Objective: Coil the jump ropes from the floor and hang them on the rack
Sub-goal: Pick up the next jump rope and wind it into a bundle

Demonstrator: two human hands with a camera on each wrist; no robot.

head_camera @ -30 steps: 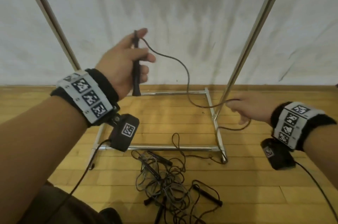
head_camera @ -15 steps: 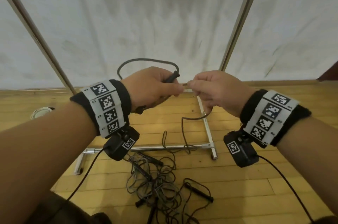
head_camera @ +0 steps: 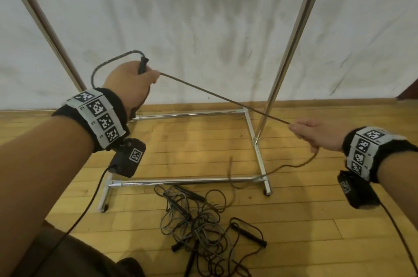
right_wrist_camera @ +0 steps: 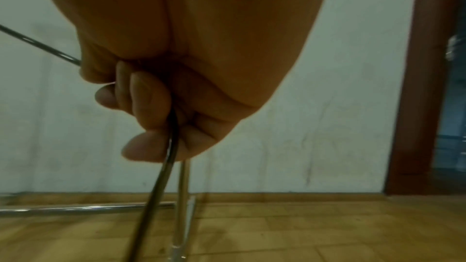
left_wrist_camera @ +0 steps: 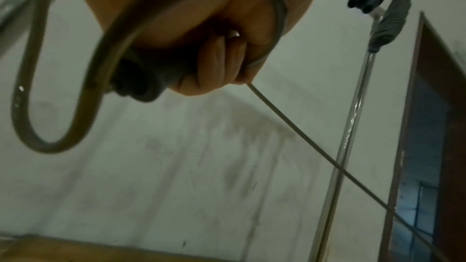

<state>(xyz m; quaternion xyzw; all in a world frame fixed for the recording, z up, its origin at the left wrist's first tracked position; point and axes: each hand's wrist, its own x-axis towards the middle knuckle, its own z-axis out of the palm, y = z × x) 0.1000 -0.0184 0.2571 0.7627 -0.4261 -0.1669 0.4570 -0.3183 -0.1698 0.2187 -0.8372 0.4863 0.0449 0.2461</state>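
A tangled pile of ropes [head_camera: 199, 227] lies on the wooden floor [head_camera: 203, 145] nearest. Beyond it, the right hand [head_camera: 316, 135] grips a rope [head_camera: 226, 99] stretched taut to the left hand [head_camera: 131, 83], which clasps its handle [head_camera: 143, 65] before the rack [head_camera: 291, 34].

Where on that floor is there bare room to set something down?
Bare boards lie inside the rack's base, between its front and back rails. Right of the base is also free. In front, the tangled jump ropes crowd the floor.
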